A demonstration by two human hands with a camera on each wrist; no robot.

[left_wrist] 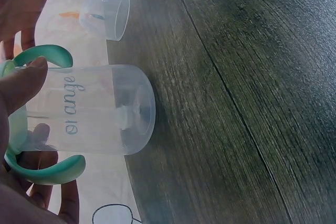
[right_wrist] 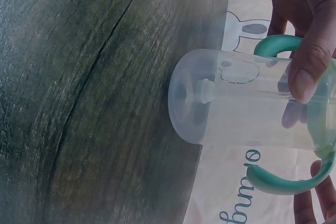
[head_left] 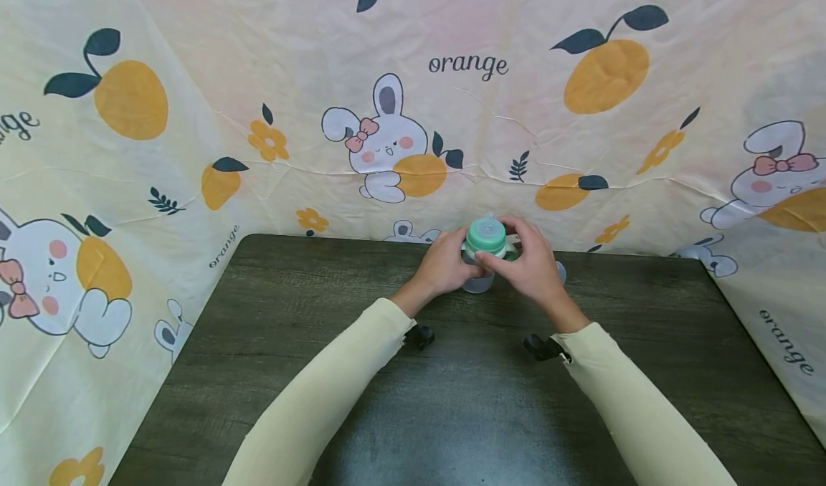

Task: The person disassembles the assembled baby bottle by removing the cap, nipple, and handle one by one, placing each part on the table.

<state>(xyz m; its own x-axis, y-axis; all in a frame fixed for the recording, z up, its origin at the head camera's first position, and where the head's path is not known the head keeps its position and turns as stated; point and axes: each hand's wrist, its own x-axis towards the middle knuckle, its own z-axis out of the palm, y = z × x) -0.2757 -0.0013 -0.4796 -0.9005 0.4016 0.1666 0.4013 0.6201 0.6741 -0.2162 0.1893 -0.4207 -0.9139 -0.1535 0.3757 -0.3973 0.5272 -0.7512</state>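
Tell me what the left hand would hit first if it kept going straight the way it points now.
The left hand already holds the clear bottle; pointing away from the person, it would probably next meet the printed cloth backdrop behind the table edge, though depth is unclear.

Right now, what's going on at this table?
A person in cream sleeves holds a clear baby bottle with both hands at the far edge of a dark wooden table. The left hand grips the bottle's side, and the right hand is curled over its green collar and teat. The bottle has green handles and looks empty. A clear cap lies on the table beside it. A cloth printed with rabbits and oranges surrounds the table.
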